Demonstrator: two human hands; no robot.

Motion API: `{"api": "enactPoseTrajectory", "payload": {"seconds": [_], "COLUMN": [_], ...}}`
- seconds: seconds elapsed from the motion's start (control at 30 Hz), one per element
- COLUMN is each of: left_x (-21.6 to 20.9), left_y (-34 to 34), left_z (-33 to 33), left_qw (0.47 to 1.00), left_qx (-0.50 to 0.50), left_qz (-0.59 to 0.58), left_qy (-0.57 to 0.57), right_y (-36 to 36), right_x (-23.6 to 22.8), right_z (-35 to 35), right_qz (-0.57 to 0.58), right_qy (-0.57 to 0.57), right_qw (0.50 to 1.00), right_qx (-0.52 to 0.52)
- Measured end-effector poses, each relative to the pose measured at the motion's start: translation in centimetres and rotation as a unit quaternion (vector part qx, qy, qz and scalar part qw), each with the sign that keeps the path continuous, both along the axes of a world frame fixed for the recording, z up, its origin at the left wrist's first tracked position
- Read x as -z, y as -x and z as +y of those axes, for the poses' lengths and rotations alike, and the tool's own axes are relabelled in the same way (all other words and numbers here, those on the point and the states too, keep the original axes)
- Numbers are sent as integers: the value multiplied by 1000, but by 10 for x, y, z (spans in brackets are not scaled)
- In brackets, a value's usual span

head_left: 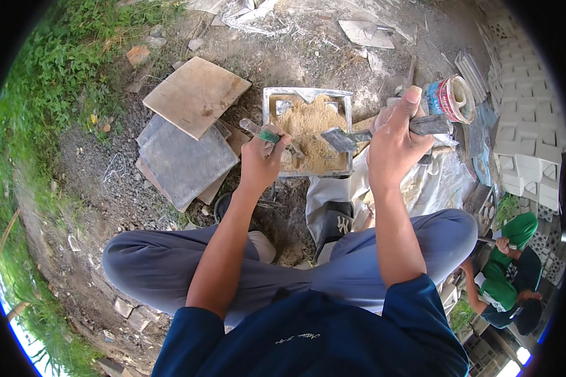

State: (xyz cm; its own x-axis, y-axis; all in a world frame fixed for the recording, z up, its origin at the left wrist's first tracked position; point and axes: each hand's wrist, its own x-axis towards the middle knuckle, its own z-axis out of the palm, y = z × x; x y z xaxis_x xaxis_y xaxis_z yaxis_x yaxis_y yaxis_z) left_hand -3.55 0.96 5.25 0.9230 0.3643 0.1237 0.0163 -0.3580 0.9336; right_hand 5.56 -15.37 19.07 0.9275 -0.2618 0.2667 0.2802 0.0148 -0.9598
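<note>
In front of me lies a rectangular grey mould (349, 103), filled with loose tan sandy mix (317, 122). My left hand (261, 160) is closed around a short, worn bar with a green band (250, 126), held slantwise over the mould's left edge. My right hand (393, 141) grips a trowel-like tool with a flat, grey, crusted blade (339, 140), its thumb raised. The blade points left, at the mould's right side; whether it touches the mix I cannot tell. The tool's dark thick end (432, 125) sticks out right of the hand.
Flat square boards, one tan (198, 95) and one grey (185, 157), overlap left of the mould. A tin with a red and blue label (443, 99) sits far right. A pale sheet (443, 179) lies nearer. Pale blocks (525, 119) are stacked rightward; another person (509, 276) works below them.
</note>
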Motion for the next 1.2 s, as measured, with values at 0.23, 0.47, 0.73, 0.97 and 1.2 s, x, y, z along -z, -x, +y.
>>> {"api": "enactPoseTrajectory", "payload": {"seconds": [0.23,0.47,0.73,0.97,1.2], "left_x": [-6,-2,-1,-3,-6], "left_y": [2,-2,-2,2,3], "left_z": [2,1,5,2,8], "left_qw": [997,1000,1000,1000,999], "left_qx": [7,2,3,9,22], "left_qz": [70,21,22,29,36], "left_qy": [12,-4,22,-1,1], "right_y": [-4,7,17,34,44], "right_x": [20,32,32,41,35], "right_z": [-1,6,10,8,14], "right_qz": [25,69,29,50,6], "right_qy": [19,4,38,12,48], "right_qw": [999,997,998,999,998], "right_qx": [43,30,28,5,-35]}}
